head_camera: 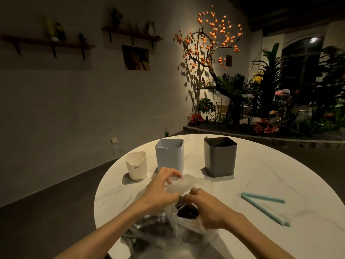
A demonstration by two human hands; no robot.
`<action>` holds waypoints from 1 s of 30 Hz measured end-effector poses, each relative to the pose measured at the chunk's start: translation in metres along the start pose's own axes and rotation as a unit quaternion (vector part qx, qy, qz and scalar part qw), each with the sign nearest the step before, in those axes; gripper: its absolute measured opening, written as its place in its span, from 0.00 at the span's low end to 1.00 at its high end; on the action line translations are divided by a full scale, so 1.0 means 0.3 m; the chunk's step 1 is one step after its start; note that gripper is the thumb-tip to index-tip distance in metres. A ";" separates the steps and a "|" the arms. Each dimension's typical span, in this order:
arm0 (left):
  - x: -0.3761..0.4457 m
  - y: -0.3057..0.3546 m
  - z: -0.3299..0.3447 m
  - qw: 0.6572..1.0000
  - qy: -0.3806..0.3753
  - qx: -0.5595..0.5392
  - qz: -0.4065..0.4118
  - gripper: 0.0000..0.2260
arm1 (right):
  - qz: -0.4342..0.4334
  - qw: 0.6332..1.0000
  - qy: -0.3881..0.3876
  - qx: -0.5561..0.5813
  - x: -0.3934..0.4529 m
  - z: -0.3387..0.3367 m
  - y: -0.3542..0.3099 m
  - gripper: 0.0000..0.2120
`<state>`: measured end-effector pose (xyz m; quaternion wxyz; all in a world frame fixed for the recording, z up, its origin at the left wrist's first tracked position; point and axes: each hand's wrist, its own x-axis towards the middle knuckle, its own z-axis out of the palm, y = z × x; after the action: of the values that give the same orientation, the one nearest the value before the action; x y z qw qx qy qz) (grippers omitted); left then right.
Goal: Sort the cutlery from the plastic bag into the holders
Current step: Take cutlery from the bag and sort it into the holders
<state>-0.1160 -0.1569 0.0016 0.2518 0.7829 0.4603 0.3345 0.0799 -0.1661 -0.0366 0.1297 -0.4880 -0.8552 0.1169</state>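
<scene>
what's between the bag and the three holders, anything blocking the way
Nothing visible does. The plastic bag, held open by the left hand and right hand, faces bare table up to the white holder, light grey holder and dark grey holder.

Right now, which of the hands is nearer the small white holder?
Left. The left hand grips the plastic bag just in front and right of the small white holder; the right hand is further right, at the bag's mouth.
</scene>
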 end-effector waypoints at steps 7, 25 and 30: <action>-0.050 0.049 0.072 0.913 -0.041 0.359 0.189 0.12 | 0.010 0.999 -0.034 -0.039 0.053 0.073 -0.037 0.19; -0.058 -0.006 -0.073 0.848 -0.238 0.465 -0.093 0.45 | -0.078 0.981 0.037 -0.171 0.070 0.061 -0.084 0.18; -0.080 -0.036 -0.050 0.900 -0.179 0.396 0.005 0.26 | -0.093 0.985 0.027 -0.145 0.069 0.064 -0.110 0.16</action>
<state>-0.1417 -0.1721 -0.0032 -0.0028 0.8669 0.4980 -0.0202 0.0368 -0.1660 -0.0415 0.0908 -0.4226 -0.9011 -0.0338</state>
